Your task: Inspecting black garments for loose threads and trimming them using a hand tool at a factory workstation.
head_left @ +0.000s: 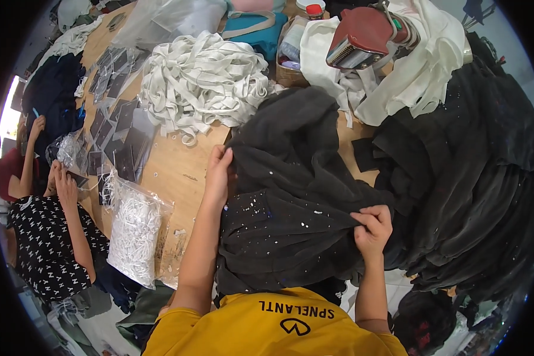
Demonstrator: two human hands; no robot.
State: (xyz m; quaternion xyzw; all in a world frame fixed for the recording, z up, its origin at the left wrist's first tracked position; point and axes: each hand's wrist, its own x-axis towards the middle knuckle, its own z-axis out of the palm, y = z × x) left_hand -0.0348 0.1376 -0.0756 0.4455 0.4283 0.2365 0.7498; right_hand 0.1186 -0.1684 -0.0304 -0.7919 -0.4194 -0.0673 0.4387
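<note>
A charcoal garment (296, 237) with white paint-like specks is spread in front of me, over the table's near edge. Its upper part lies rumpled on the wood, and its exact kind is unclear. My left hand (219, 175) grips its left edge, the thumb on top and the fingers partly hidden by cloth. At the right side my right hand (374, 228) pinches a fold between thumb and fingers, drawing creases across the fabric.
A large pile of dark garments (457, 190) fills the right. White straps (204, 83) are heaped beyond my left hand, near a bag of white cords (134, 231). A red cutting machine (362, 38) stands on white cloth. Co-workers, one in a patterned shirt (53, 243), sit at left.
</note>
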